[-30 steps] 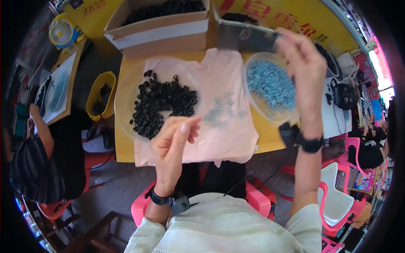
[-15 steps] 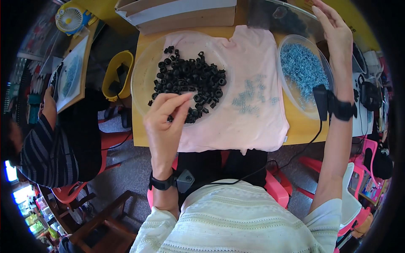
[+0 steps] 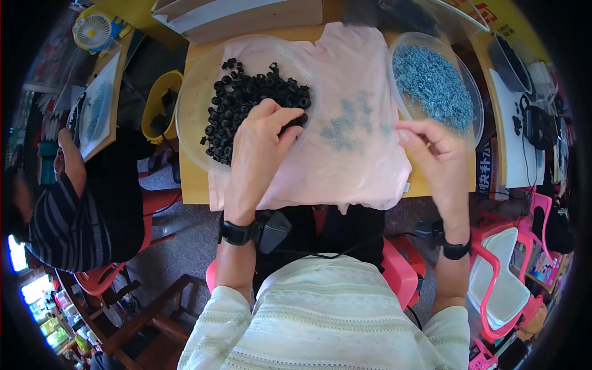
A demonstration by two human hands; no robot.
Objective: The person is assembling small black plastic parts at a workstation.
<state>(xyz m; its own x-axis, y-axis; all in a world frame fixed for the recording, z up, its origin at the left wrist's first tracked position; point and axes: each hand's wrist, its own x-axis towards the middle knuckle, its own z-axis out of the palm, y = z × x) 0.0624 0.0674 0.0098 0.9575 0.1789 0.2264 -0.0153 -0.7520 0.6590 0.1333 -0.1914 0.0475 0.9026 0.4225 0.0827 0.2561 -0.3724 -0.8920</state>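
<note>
On the left of the table, a round clear tray (image 3: pixel 187 135) holds a heap of small black plastic parts (image 3: pixel 223 117). My left hand (image 3: pixel 259 145) is over the right side of that heap, thumb and forefinger closed around one black plastic part (image 3: pixel 296 121). My right hand (image 3: pixel 435 154) hovers at the right edge of a pink cloth (image 3: pixel 364 179), its fingers pinched; what they hold is too small to make out. Tiny pale blue pieces (image 3: pixel 342 132) are scattered over the cloth. Many more blue pieces (image 3: pixel 431 83) fill a clear oval tray (image 3: pixel 476 132) at the right.
A cardboard box (image 3: pixel 246 21) and a clear bin (image 3: pixel 444 15) stand along the back. Left of the table is a yellow basket (image 3: pixel 154 114). A co-worker in a striped sleeve (image 3: pixel 65 222) sits at the far left. A cable crosses my lap.
My right hand has come down from the clear bin at the back right to the cloth's right edge. My left hand has shifted slightly right and now pinches a black part.
</note>
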